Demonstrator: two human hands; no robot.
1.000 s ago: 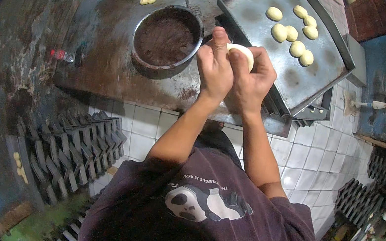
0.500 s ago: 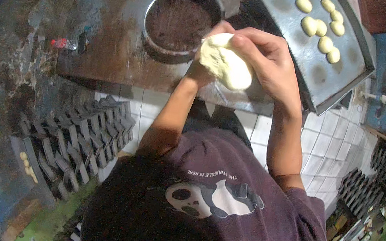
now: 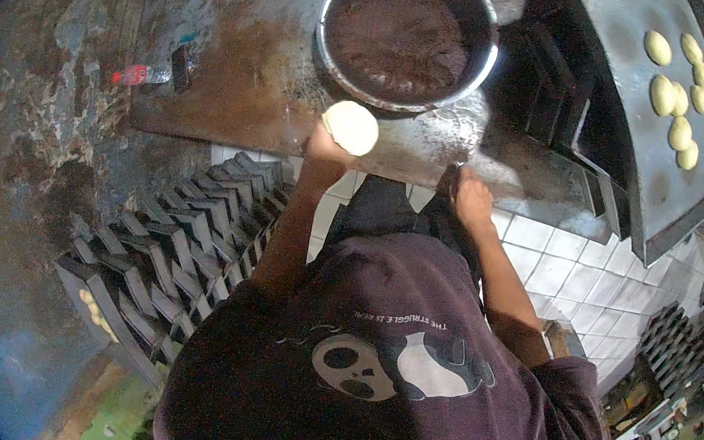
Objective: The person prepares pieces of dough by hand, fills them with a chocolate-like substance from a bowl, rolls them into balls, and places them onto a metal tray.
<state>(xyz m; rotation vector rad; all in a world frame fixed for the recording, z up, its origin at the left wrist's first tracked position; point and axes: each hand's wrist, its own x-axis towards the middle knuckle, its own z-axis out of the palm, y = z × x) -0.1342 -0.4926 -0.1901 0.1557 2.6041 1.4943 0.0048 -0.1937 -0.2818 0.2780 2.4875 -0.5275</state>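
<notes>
The left hand [image 3: 329,151] holds the dough [image 3: 353,126] at the bowl's [image 3: 489,60] near side, its fingers mostly hidden. The right hand [image 3: 470,194] is near-right of the bowl, fingers curled; what they pinch, I cannot tell.

Has taken the right hand [image 3: 471,197] off the dough [image 3: 352,129], bringing it lower in the frame, right of center, near the front edge of the tabletop [image 3: 239,89]. Holds the dough, now rounder-looking, in the left hand [image 3: 327,153] alone. With the view shifted, shows bowl [image 3: 486,65] and tray [image 3: 674,195] farther right.
</notes>
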